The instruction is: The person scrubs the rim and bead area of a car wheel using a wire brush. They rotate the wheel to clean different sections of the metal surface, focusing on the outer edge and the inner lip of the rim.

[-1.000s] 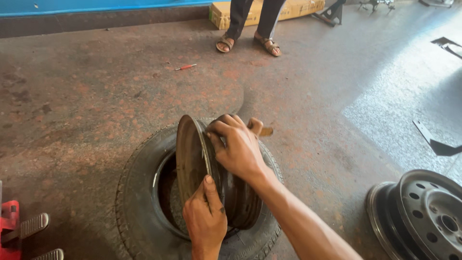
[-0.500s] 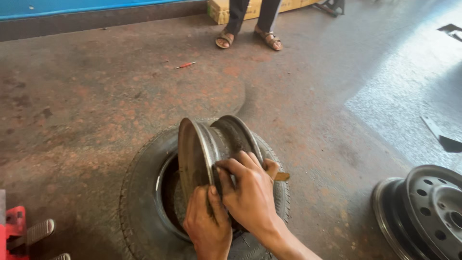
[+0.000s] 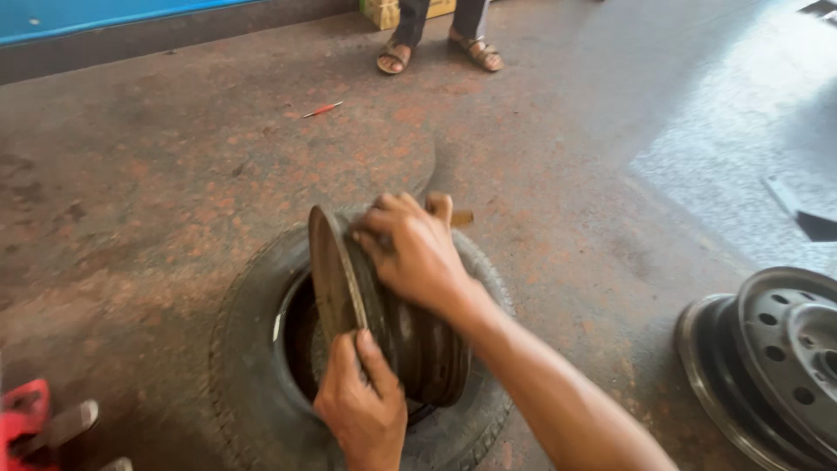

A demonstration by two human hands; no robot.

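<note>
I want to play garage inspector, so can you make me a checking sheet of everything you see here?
Surface: stained, reddish-brown concrete floor.
Job's things: a worn tyre lies flat; a rusty steel rim stands on edge in its hole.
Clutter: a small red tool on the floor; a second steel wheel at the right; a red piece of equipment at the lower left.
Grippers: left hand grips the rim's lower edge; right hand grips its top.
Cables: nothing seen.
Surroundings: another person's sandalled feet at the top; a blue wall strip.
</note>
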